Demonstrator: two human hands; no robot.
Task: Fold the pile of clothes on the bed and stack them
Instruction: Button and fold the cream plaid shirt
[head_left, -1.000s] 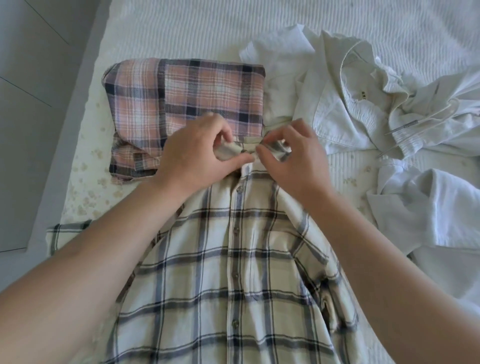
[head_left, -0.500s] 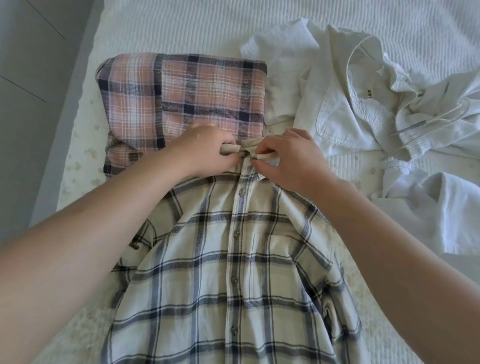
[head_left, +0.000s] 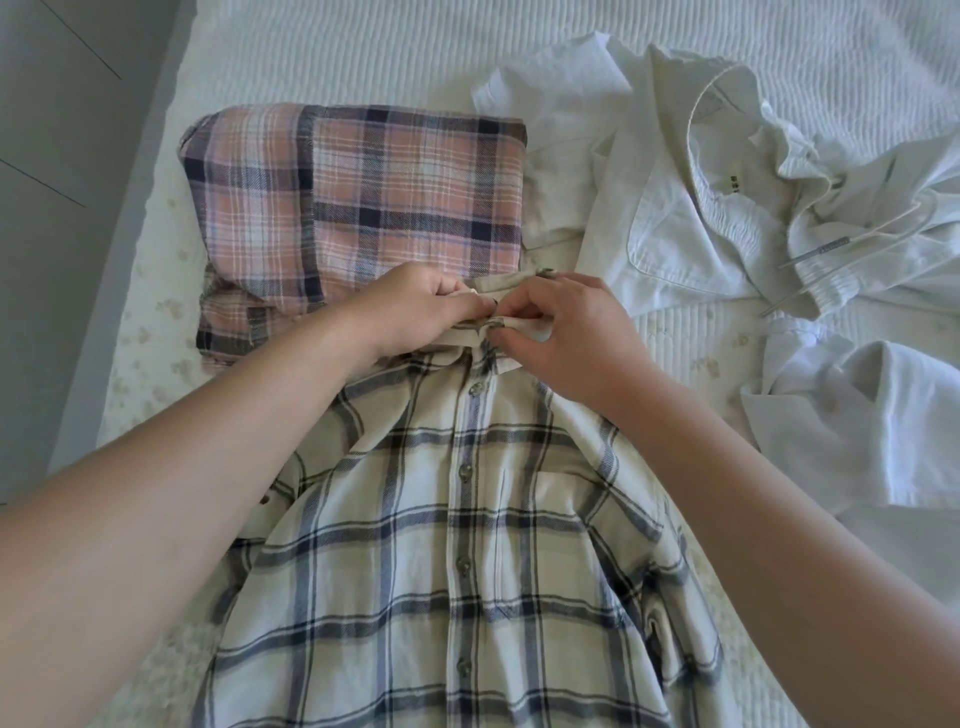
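A cream shirt with a dark plaid pattern (head_left: 457, 545) lies buttoned and face up on the bed, its collar pointing away from me. My left hand (head_left: 415, 306) pinches the left side of the collar and my right hand (head_left: 566, 327) pinches the right side, the fingers meeting at the top button. Just beyond the collar sits a folded pink plaid shirt (head_left: 358, 208). To the right lies a heap of unfolded white garments (head_left: 727, 197).
The white ribbed bedspread (head_left: 363, 52) stretches past the clothes. The bed's left edge (head_left: 140, 249) runs diagonally, with grey floor (head_left: 57, 208) beyond it. Another white garment (head_left: 857, 415) lies crumpled near the right edge.
Both hands stayed at the collar and drew closer together around the top button. The view shifted slightly, and the cream shirt's left sleeve lies tucked nearer the body.
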